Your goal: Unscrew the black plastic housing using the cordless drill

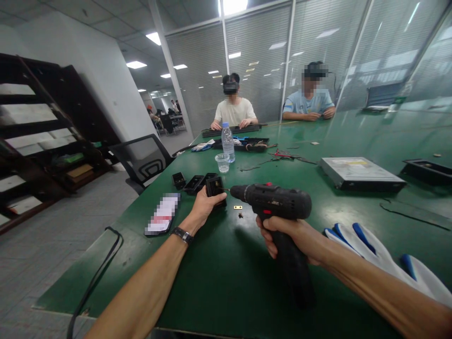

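Left hand (204,207) clamped on black box (213,186) over green table (201,292). Right hand (287,228) wrapped round cordless drill (278,201) handle, chuck (239,192) facing box; can't tell if bit touches. Brass-coloured plate (238,207) between hands.
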`<state>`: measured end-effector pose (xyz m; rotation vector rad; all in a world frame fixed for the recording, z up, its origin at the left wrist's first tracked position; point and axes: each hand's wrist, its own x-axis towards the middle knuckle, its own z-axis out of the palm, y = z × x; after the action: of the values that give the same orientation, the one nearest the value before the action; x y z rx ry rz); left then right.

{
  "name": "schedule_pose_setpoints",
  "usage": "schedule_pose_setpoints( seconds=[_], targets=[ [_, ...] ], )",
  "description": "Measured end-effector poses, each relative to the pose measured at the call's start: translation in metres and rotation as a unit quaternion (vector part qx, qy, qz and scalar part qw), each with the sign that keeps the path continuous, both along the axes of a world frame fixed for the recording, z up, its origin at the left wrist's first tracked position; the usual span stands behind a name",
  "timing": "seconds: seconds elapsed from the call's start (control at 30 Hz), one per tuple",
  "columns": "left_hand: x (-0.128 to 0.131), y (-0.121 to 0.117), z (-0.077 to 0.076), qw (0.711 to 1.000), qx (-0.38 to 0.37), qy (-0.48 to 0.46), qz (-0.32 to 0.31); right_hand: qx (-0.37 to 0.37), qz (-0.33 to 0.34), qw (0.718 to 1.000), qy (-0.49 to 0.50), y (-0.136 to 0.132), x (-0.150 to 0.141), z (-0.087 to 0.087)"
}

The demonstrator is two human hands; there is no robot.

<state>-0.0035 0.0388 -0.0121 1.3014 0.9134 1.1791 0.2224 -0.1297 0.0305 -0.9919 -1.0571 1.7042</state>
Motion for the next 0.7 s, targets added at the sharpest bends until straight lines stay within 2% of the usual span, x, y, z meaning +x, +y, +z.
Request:
schedule_pose_setpoints(
  seconds=[0.7],
  targets=[
    [0.0011,-0.0045,0.0052,1.0,0.002,0.002,0.008,0.012,0.0,1.0,-0.005,-0.0013,-0.0019,0.004]
  ],
)
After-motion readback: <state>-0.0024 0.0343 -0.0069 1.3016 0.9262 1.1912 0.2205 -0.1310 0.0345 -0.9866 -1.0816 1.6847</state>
